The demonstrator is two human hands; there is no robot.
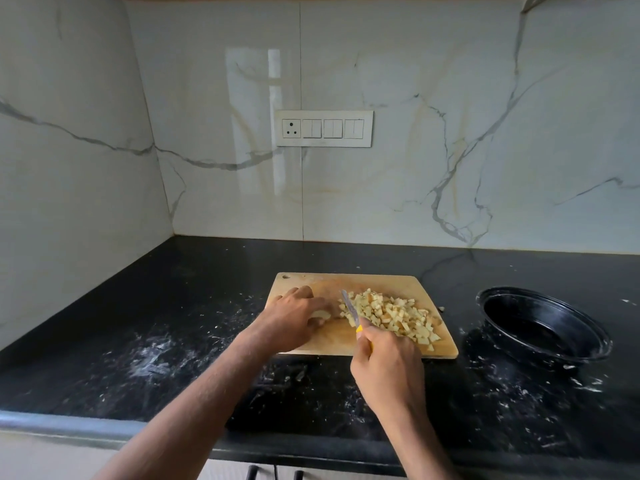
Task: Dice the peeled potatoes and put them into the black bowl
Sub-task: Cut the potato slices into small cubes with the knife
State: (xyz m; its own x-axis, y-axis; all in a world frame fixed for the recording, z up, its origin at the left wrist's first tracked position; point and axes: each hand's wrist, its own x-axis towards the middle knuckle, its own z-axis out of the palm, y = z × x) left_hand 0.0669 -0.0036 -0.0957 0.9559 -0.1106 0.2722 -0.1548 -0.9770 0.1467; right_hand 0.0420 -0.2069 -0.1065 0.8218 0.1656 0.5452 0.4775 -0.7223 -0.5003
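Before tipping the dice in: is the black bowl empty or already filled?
Empty: the black bowl shows only bare dark inside; all diced potato lies on the board.

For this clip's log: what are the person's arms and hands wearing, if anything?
Nothing shows on either one. The left hand and right hand are bare, with no gloves, and no rings can be made out. Both forearms are uncovered up to the picture's lower edge: no sleeve, watch or bracelet is in view.

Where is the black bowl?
In the head view, the round black bowl sits on the dark speckled countertop at the right, just beyond the right edge of the wooden cutting board, apart from it.
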